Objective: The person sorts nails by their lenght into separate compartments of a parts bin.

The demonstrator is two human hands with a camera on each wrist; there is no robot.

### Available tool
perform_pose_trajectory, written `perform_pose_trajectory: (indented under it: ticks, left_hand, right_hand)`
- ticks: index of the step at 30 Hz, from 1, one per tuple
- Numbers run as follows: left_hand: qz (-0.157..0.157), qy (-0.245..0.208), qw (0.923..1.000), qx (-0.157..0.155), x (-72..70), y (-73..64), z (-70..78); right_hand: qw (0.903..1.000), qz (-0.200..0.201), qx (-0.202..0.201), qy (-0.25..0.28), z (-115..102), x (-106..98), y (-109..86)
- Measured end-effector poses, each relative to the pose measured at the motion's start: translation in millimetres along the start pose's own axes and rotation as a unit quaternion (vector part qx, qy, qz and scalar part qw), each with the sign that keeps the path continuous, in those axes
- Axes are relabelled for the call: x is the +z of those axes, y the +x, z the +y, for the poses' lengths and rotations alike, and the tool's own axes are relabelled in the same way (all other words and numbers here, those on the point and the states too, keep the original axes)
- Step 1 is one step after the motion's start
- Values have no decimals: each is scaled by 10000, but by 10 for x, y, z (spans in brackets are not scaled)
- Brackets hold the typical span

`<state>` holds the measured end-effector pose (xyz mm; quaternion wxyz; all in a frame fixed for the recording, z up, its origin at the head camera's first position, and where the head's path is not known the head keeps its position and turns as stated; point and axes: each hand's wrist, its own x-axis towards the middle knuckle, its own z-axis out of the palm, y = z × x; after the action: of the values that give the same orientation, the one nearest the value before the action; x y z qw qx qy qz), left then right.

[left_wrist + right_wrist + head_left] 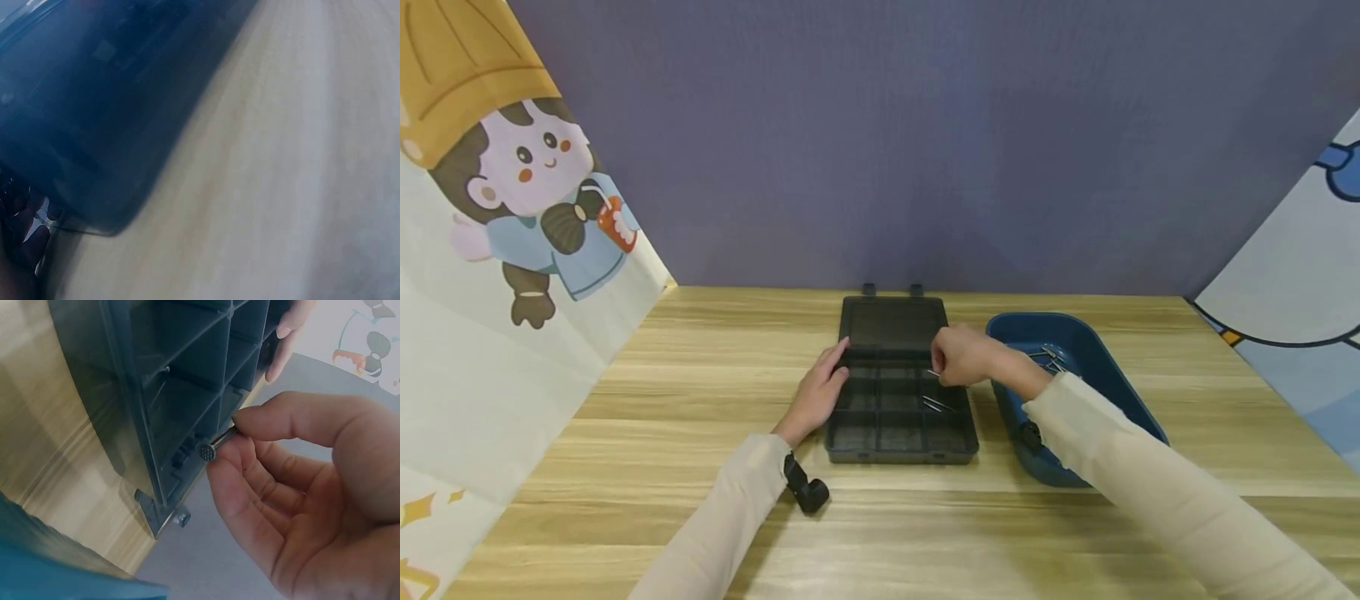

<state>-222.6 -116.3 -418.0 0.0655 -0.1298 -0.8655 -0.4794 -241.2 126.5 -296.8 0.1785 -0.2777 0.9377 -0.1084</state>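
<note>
Nail (216, 444): one, at the right hand (964, 357), pinched between thumb and fingertip. Lies over the right-hand column of the divided box (887, 457), with the head end jutting clear of the grasp. Height above the compartment floor: not possible to tell. Long axis: close to crosswise in the head view, slightly tilted, roughly in line with the loose nails (936, 405) in that same column, just on the wearer's side of the fingertips.

Nearer hand: the right, directly at that column. Left hand (817, 396): across at the opposite side of the box, fingers extended along the edge, grasping nothing.

Appearance of nail: slim, straight, grey metal with a dull shine; round flat head, face marked with a fine crosshatched grid; far end hidden behind the fingers.

Box: dark, smoky see-through plastic, partitioned; lid (895, 323) folded back on the far side.

Tub (1090, 354): deep blue, round-cornered, just beside the box on the right. Holds further nails (1051, 358) toward the far end, partly covered by the right sleeve (1142, 458).

Support: wood-grained table (722, 358).
</note>
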Motion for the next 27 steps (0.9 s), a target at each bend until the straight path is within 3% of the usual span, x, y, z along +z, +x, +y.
perform_pose_trajectory:
  ticks: [11, 27]
  left_hand:
    - [-33, -34, 9999, -99, -4, -14, 13]
    - [36, 10, 10000, 19, 2, -24, 20]
  right_hand:
    - [9999, 110, 65, -37, -33, 100, 70]
    - [9989, -169, 418, 142, -63, 176, 95]
